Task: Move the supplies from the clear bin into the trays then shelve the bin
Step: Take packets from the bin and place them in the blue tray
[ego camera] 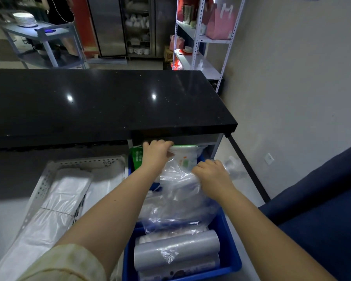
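Just under the front edge of the black counter, a white pack with a green rim and green print stands at the far end of the blue tray. A crumpled clear plastic bag spills from it toward the camera. The left hand curls its fingers over the top of the pack. The right hand, a little apart from it and nearer, pinches a fold of the clear bag.

Two rolls of thin plastic film lie in the near end of the blue tray, the upper roll resting against the lower roll. A green packet stands just left of the left hand. Beside the blue tray, to the left, is one white perforated tray holding flat white bags. That makes two trays; I cannot tell where the clear bin is.

Both trays sit on a pale floor. The counter is polished and shows two bright reflections. A dark blue sofa fills the right edge, below a plain wall with one socket. Behind the counter stand a white metal rack with pink bags, a glass-door cabinet, and a grey cart carrying one stack of plates.
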The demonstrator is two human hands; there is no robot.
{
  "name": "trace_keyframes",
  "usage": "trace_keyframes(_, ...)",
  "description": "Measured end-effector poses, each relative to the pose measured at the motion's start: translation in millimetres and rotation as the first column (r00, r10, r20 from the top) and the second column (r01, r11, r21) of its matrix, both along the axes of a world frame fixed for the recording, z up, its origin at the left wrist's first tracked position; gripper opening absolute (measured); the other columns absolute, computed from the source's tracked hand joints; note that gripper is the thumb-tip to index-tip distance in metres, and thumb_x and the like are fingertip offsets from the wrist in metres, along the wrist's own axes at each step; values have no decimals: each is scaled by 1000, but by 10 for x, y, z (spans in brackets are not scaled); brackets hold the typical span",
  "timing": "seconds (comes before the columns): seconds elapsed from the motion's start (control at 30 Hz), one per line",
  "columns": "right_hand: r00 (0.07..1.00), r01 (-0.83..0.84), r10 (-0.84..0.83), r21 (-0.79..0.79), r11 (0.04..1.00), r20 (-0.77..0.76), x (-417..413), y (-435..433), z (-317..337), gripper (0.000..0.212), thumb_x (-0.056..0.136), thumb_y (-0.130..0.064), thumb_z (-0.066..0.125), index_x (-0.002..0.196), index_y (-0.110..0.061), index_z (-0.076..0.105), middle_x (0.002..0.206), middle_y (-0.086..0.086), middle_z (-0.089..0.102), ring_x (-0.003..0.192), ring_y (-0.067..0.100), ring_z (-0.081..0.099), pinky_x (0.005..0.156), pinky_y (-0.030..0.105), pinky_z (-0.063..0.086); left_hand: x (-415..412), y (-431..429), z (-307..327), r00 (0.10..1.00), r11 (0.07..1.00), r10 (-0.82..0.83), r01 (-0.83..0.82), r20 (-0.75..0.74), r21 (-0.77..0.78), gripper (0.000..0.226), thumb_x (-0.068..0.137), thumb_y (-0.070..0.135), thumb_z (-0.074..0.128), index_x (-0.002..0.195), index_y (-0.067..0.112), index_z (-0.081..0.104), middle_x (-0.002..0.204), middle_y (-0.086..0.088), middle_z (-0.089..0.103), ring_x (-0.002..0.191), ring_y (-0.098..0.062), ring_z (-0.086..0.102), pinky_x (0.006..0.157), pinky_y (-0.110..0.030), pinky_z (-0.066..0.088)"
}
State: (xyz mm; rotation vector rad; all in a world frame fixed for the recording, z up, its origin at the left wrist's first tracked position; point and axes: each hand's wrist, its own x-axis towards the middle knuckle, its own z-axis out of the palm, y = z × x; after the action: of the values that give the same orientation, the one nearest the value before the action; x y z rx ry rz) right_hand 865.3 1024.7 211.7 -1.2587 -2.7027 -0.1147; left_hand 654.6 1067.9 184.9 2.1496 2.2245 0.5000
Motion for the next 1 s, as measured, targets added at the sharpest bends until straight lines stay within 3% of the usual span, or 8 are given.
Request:
trace_keyframes(0.17, 1000, 11, -11, -21, 1000, 5, 11, 40, -67, 32, 62, 10, 66, 88, -8, 66, 82, 9, 64, 77, 32, 55, 72, 41, 42, -36, -2, -119, 1000, 996, 27, -28, -10, -80, 37, 88, 43, 59, 121, 25, 55, 111, -4, 64, 103, -29, 57, 88, -43, 36)
trace_keyframes(0.33, 999, 12, -9, -54, 998, 54, -2, 96, -161, 32, 72, 4, 60, 99, -14, 63, 95, 4, 62, 90, 29, 52, 81, 39, 36, -169, -97, -151, 999, 999, -16, 15, -33, -34, 51, 87, 42, 60, 133, 26, 45, 119, -4, 60, 109, -30, 53, 96, -45, 34)
trace_keyframes(0.5, 995, 16, -8, -72, 997, 103, -73, 191, -167, 37, 71, 3, 58, 103, -15, 62, 98, 3, 61, 93, 28, 50, 84, 39, 37, -494, -253, -54, 991, 998, -55, 54, -121, -10, 60, 81, 39, 67, 135, 32, 41, 122, 0, 56, 110, -26, 48, 87, -45, 38)
trace_keyframes(0.6, 994, 31, -23, -75, 997, 104, -120, 263, -163, 40, 65, 5, 56, 99, -14, 62, 96, 4, 60, 92, 29, 50, 82, 38, 37, -639, -350, -99, 990, 992, -36, 19, -133, -128, 79, 77, 34, 71, 140, 43, 24, 127, -2, 50, 115, -29, 46, 90, -48, 37)
trace_keyframes(0.7, 994, 45, -39, -59, 997, 101, -166, 322, -136, 39, 62, 5, 59, 96, -14, 62, 96, 4, 60, 92, 29, 50, 78, 36, 32, -646, -385, -153, 983, 990, -25, 0, -183, -138, 87, 78, 32, 71, 142, 46, 14, 133, -3, 45, 120, -31, 42, 93, -48, 36)
trace_keyframes(0.87, 999, 10, -10, 1, 1000, 31, -346, 486, -33, 36, 63, 7, 55, 92, -12, 63, 94, 5, 60, 91, 30, 50, 75, 37, 30, -663, -419, -40, 980, 999, 8, -16, -197, -41, 72, 78, 31, 70, 140, 34, 33, 126, -4, 51, 113, -30, 44, 86, -46, 38)
trace_keyframes(1.0, 992, -88, 92, 47, 995, -87, -714, 506, -34, 30, 51, 13, 62, 74, -5, 62, 76, 13, 59, 72, 33, 54, 63, 37, 32, -862, -607, 113, 995, 995, 24, -15, -93, 102, 53, 76, 17, 70, 126, 18, 54, 117, -6, 59, 104, -30, 51, 83, -44, 40)
